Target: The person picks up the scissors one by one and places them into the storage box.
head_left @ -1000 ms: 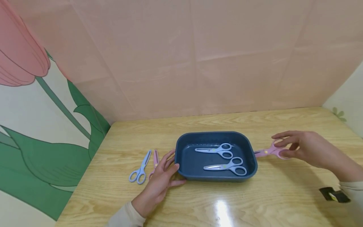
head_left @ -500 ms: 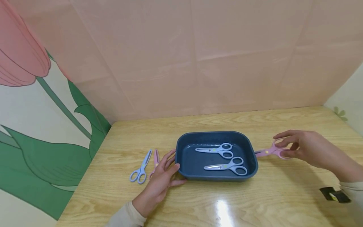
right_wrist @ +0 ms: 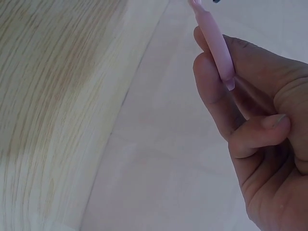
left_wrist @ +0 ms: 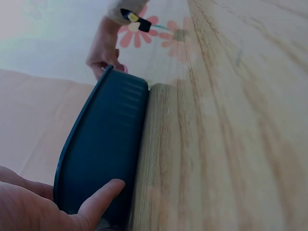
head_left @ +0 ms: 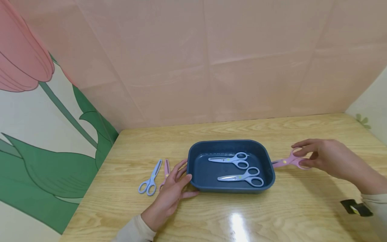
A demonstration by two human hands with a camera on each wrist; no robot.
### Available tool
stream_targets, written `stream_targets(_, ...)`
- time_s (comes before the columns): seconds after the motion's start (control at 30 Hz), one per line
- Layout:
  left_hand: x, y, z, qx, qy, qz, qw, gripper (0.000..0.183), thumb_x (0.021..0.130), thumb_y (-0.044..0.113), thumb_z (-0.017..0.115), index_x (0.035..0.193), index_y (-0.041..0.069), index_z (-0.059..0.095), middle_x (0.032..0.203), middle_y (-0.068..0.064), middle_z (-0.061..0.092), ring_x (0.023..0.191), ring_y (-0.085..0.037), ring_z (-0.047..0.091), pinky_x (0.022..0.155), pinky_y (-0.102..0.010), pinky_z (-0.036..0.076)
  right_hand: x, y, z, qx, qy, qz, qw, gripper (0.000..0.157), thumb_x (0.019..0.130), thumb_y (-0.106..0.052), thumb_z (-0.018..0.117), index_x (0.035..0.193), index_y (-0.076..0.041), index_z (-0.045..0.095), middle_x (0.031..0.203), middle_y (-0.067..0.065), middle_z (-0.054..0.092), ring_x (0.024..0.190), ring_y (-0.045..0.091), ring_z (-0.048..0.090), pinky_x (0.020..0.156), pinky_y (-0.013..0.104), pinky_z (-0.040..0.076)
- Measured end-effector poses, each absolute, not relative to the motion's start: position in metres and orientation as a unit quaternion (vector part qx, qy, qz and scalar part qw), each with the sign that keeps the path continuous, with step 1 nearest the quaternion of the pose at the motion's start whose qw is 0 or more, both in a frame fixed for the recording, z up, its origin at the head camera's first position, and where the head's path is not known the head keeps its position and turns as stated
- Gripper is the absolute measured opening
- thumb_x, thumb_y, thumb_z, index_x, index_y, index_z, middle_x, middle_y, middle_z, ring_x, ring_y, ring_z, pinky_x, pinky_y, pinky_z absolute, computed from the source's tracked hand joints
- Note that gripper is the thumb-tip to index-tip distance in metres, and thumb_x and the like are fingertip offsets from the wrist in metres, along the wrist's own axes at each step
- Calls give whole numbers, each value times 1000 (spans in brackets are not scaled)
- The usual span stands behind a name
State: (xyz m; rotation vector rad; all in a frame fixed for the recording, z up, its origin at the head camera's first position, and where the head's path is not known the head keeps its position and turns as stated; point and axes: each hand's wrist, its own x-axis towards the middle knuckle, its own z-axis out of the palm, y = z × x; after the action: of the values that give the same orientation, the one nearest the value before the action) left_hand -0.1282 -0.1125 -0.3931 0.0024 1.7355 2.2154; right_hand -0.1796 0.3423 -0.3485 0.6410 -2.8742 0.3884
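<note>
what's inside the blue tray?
Inside the blue tray: a farther pair of light-blue scissors and a nearer pair, both with handles to the right. Hidden: the floor directly beneath them and the inner face of the tray's near side.

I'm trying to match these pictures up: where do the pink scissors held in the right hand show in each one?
Head: the pink scissors are right of the blue tray.
Left wrist: upper left, just a pink sliver, probably them, beyond the tray.
Right wrist: top, right of centre, a pink handle.
Shared landmark: the right hand.
</note>
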Motion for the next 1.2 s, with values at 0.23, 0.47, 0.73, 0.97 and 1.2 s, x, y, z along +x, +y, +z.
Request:
stream_targets(0.23,-129,-112,-394,0,607,778,163,60,103,13,52,157,20,26,164,-17,23,135,-41,49,88,-59,56,-180,344,-348,221,-963,126,93,35,66,-17,90,99,-20,80,109,2,77,64,-15,57,54,17,48)
stream_targets(0.47,-129,-113,-394,0,608,777,160,60,103,13,52,157,20,26,165,-17,22,135,-42,48,88,-59,56,-180,345,-348,246,-957,104,117,31,62,-16,92,89,-24,81,112,4,76,70,-15,60,55,17,50)
stream_targets(0.73,-128,-112,-394,-2,612,774,160,61,103,13,52,157,20,25,165,-17,21,136,-42,48,88,-59,56,-180,346,-350,234,-960,118,97,28,66,-16,90,92,-23,81,116,8,75,67,-15,57,53,17,49)
stream_targets(0.97,-128,-111,-393,0,615,772,159,60,103,13,52,157,20,27,164,-17,22,133,-41,51,87,-58,57,-179,351,-346,224,-961,128,102,31,69,-16,89,98,-22,79,116,8,75,66,-15,57,51,16,48)
stream_targets(1.2,-128,-112,-393,2,613,774,159,60,103,12,51,157,19,26,165,-18,21,133,-42,50,87,-59,56,-177,358,-339,180,-967,154,94,25,77,-18,85,101,-19,79,121,15,71,58,-11,58,47,18,46)
